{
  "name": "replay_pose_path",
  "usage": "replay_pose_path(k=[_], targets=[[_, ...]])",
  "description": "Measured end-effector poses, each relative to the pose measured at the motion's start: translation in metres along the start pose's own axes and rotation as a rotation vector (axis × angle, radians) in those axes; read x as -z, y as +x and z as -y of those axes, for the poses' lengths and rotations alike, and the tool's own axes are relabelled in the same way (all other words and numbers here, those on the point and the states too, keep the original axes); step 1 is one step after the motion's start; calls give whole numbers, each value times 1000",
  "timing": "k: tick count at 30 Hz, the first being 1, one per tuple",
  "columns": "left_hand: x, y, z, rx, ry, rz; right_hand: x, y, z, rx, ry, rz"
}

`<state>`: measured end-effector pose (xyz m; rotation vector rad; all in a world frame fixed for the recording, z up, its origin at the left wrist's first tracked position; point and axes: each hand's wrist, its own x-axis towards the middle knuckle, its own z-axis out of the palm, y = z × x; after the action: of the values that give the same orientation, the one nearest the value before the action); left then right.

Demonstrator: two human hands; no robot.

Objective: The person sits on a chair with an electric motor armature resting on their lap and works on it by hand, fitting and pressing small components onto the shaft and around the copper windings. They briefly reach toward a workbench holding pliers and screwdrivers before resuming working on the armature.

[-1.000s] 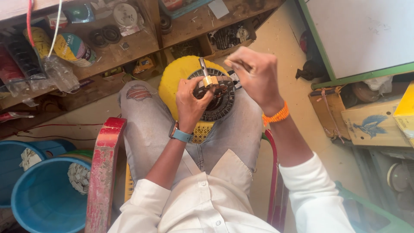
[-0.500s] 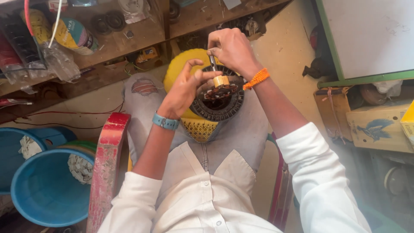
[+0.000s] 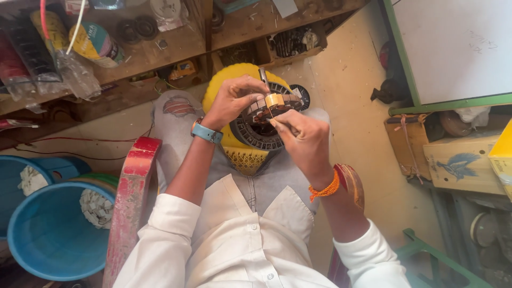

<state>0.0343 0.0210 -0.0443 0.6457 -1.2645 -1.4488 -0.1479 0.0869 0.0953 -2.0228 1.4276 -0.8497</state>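
Since half a second ago the right hand [image 3: 304, 141] has come down from the far side of the round motor stator [image 3: 264, 125] to its near side, while the left hand [image 3: 234, 98] has stayed curled over the stator's left rim. Right now the right hand is closed into a fist, thumb and forefinger pinched together on what looks like a fine wire, too thin to make out clearly, just at the stator's near edge. Directly beyond its knuckles sits a small tan roll of tape [image 3: 274, 100] on top of the stator, with a short metal shaft [image 3: 263, 76] standing up behind it. The left hand has its fingers bent down and clamped on the stator, steadying it; a blue watch [image 3: 207, 133] circles that wrist, and an orange thread band [image 3: 326, 188] circles the right wrist. The stator rests on a yellow plastic stool [image 3: 240, 154] set on the person's lap, between grey-trousered knees. Left of the left forearm runs a red-painted chair arm [image 3: 130, 208], and further left stands a blue tub [image 3: 50, 234] holding a bundle of pale strips. Beyond both hands a wooden shelf [image 3: 176, 45] carries tape rolls and small parts. To the right of the right hand, well apart, stands a wooden box [image 3: 458, 165] on the sandy floor [image 3: 346, 74].
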Motion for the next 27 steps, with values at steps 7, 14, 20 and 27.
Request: replay_pose_path(k=[7, 14, 20, 27], targets=[[-11, -4, -14, 89, -46, 49, -34, -49, -60, -302, 311, -114], [-19, -16, -35, 93, 146, 93, -15, -68, -112, -584, 650, -273], [-73, -35, -30, -40, 616, -309, 21, -45, -96, -228, 301, -299], [-92, -40, -19, 11, 617, -526, 51, 9, -58, 340, 19, -68]])
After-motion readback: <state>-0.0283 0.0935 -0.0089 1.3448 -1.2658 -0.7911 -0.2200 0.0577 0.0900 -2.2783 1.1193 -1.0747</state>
